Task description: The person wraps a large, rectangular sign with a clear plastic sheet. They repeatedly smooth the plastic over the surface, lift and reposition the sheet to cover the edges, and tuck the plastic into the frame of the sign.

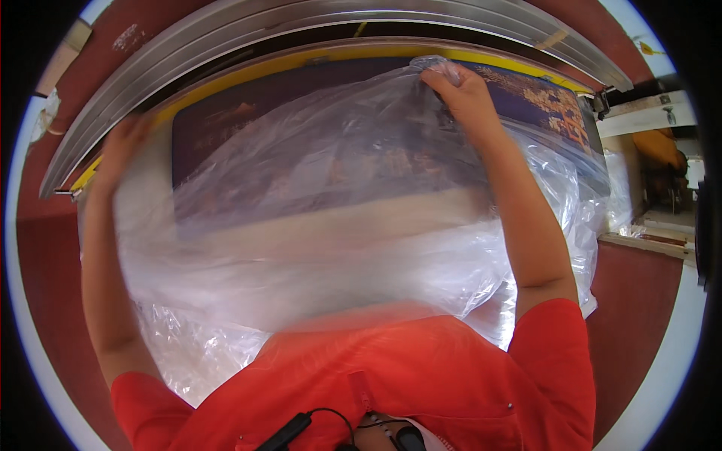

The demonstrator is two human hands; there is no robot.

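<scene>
Spread across in front of me is a thin clear plastic sheet (331, 158), wrinkled and partly smeared by motion. Its far edge is bunched in the fingers of my right hand (460, 86), raised near the far side. Under the sheet lies a dark blue panel (519, 86) with a gold tree pattern, seen hazily through the film and plainly at its far right. My left hand (124, 154) is at the far left, close to the yellow strip (192, 94); motion blurs its fingers, and whether it holds the film cannot be made out.
A long silver metal rail (331, 26) curves along the far side, beyond the yellow strip. More crumpled clear plastic (564, 195) hangs on the right. At the far right stands a white frame (647, 113) with machine parts beside it. Reddish floor (635, 301) shows on the right.
</scene>
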